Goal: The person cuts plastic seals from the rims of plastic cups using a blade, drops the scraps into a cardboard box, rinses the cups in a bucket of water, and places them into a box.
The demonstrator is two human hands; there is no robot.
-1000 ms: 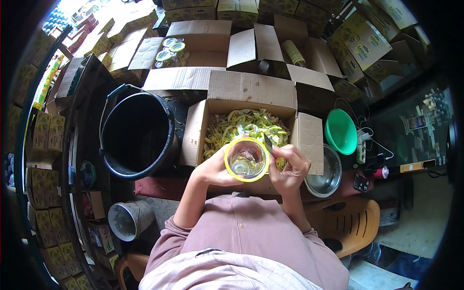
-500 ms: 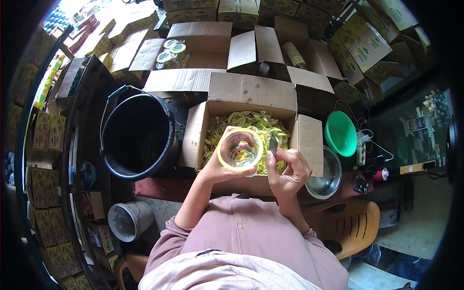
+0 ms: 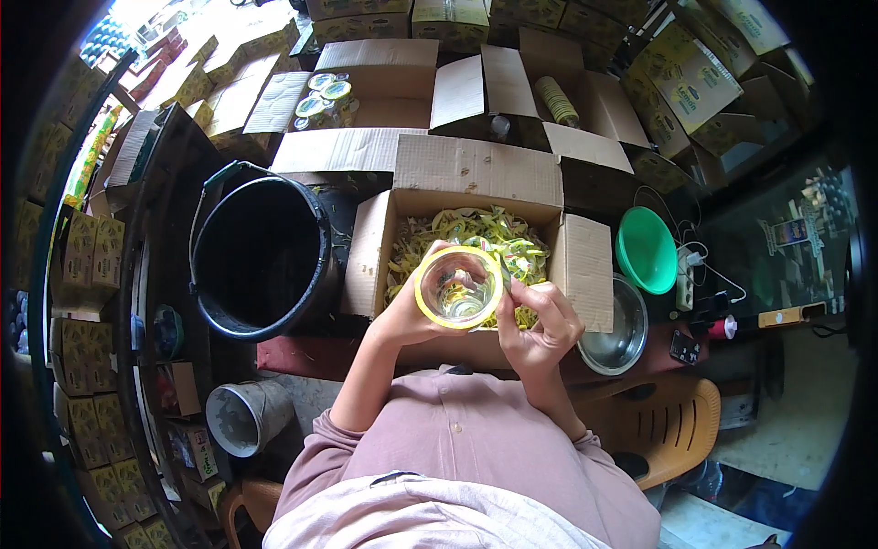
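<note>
Centrally, the clear cup point(image 3: 459, 295): We see it raised over the near edge of the scrap carton point(image 3: 478, 170), yellow rim point(image 3: 422, 311) and mouth turned up toward us; whether its base touches anything below, we cannot tell.
Left hand point(image 3: 408, 311): Over the carton's near edge, it wraps the cup from the left, fingers curled snugly around the wall, thumb side up near the rim.
Right hand point(image 3: 540, 325): Above the carton's near right corner, thumb and forefinger pinch a small dark blade point(image 3: 506, 272), the other fingers loosely bent.
Blade: We find it upright beside the cup's right rim, over the carton; whether its edge meets the plastic, we cannot make out.
Yellow strips point(image 3: 422, 245): Curled and tangled, they fill the carton beneath both hands.
Buckets: Just left of the carton stands a large black bucket point(image 3: 261, 256); nearer us, to its lower left, a smaller grey bucket point(image 3: 240, 423) tilts.
Bowls: Right of the carton sit a green bowl point(image 3: 647, 249) and, just nearer us, a metal bowl point(image 3: 620, 334).
Lidded cups point(image 3: 326, 102): Beyond the carton, to the left, they cluster inside another box point(image 3: 393, 102).
Chair point(image 3: 675, 457): Tan and slotted, it stands to the carton's near right.
</note>
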